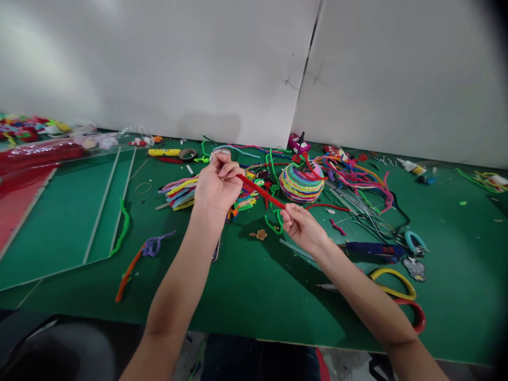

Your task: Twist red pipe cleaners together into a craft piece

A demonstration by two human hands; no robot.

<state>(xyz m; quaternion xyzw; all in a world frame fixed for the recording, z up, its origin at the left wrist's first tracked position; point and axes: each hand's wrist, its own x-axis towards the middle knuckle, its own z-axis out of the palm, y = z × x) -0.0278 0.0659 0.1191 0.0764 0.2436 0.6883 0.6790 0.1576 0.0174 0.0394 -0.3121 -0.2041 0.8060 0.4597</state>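
Observation:
A red pipe cleaner [260, 190] is stretched between my two hands above the green table. My left hand [219, 182] is closed on its upper left end, fingers bent together. At the lower right end, my right hand [299, 225] pinches it between thumb and fingers. Behind it sits a round striped ball [302, 181] of many-coloured pipe cleaners with red curls on top. A bundle of coloured pipe cleaners [178, 191] lies partly hidden behind my left hand. Below the red strand is a small brown flower shape [260, 234].
Scissors with yellow and red handles [392, 283] lie partly under my right forearm. A dark blue glue gun [373, 250] and clear glue sticks [351, 203] are at right. An orange and purple pipe cleaner piece [130, 272] lies left, near a clear sheet [107, 206]. White panels [159, 63] stand behind.

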